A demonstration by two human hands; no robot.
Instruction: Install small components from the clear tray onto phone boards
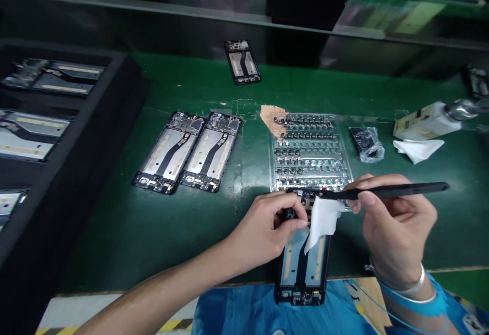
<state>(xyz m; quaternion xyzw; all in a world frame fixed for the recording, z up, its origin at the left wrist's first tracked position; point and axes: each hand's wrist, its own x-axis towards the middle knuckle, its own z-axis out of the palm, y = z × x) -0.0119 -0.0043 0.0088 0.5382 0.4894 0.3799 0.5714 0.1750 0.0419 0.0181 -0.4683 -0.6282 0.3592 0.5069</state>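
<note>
An opened phone (301,274) with a silver inner plate and dark ribbon cable lies before me, its lower end past the table edge. My left hand (269,228) is closed at its upper left side, thumb and forefinger bent in over it. What the fingertips pinch is hard to make out. My right hand (397,223) grips a slim black tool (405,189), shaped like tweezers, its tip over the phone's top end. A white cloth (324,220) hangs below the tip, covering part of the phone.
A clear tray (309,146) of small parts stands behind the phone. Two opened phones (164,157) lie left; another phone (243,62) lies farther back. A black foam holder (87,136) borders the left. Right are a bagged part (367,144), white bottle (428,121) and folded cloth (418,149).
</note>
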